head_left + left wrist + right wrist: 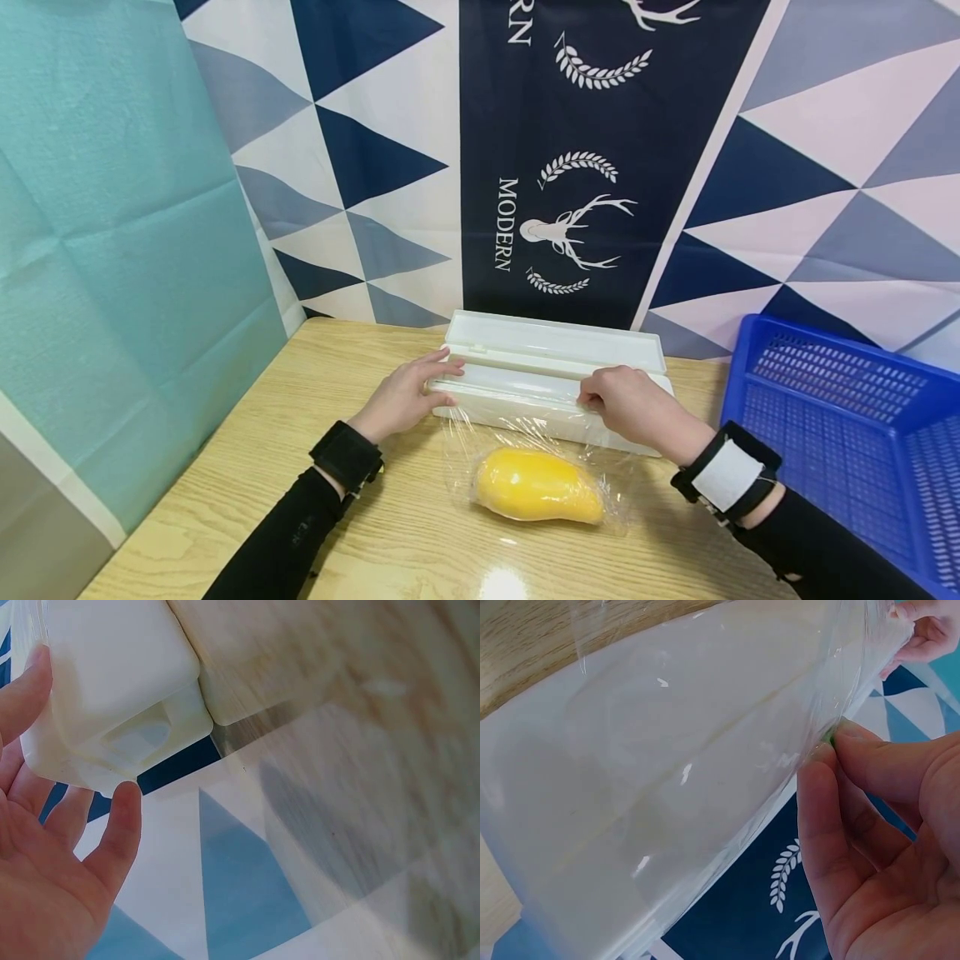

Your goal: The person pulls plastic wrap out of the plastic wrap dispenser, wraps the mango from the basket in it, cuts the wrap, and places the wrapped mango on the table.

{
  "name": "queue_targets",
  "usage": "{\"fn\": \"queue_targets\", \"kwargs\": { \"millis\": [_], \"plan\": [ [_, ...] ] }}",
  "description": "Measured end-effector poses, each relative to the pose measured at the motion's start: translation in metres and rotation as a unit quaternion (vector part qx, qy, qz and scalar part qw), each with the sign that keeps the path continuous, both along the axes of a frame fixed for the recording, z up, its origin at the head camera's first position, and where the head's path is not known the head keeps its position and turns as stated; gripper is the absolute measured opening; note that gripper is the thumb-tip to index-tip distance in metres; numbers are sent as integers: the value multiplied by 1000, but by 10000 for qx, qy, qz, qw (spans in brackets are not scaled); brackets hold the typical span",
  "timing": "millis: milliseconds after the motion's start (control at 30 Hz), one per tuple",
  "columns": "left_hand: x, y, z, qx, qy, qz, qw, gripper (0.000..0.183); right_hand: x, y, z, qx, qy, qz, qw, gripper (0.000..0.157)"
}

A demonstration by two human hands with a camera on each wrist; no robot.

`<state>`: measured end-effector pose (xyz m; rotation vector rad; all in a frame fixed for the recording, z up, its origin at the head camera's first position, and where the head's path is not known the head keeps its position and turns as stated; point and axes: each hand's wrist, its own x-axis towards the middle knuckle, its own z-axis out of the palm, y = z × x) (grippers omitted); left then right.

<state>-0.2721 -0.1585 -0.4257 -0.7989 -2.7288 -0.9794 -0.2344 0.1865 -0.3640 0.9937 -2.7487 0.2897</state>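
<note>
A long white cling film dispenser (517, 408) lies on the table with its lid (555, 333) raised at the back. Clear cling film (457, 437) stretches from its front edge over a yellow mango-shaped fruit (536, 486). My left hand (405, 396) grips the dispenser's left end, thumb at the front and fingers over the top; the left wrist view shows the boxy white end (142, 727) between them. Toward the other end, thumb and index finger of my right hand (633, 404) pinch a small green slider (829, 736) at the film's edge, mostly hidden by the fingertips.
A blue plastic basket (817, 400) stands at the right of the wooden table (360, 517). Behind is a patterned cloth (390, 108) with triangles and deer heads, and a teal sheet (127, 250) hangs along the left side.
</note>
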Motion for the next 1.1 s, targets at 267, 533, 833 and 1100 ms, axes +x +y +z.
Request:
{"fn": "queue_targets", "kwargs": {
  "millis": [267, 533, 833, 1100],
  "plan": [
    [1, 0, 1, -38, -78, 41, 10000, 45, 0, 1, -1, -19, 26, 7, 10000, 33],
    [1, 0, 0, -40, -87, 62, 9999, 45, 1, 3, -1, -36, 74, 3, 10000, 32],
    [1, 0, 0, -20, -92, 65, 9999, 45, 1, 5, -1, -24, 36, -48, 10000, 30],
    [1, 0, 2, 2, -102, 42, 9999, 46, 1, 7, -1, -7, 74, -34, 10000, 30]
  ]
}}
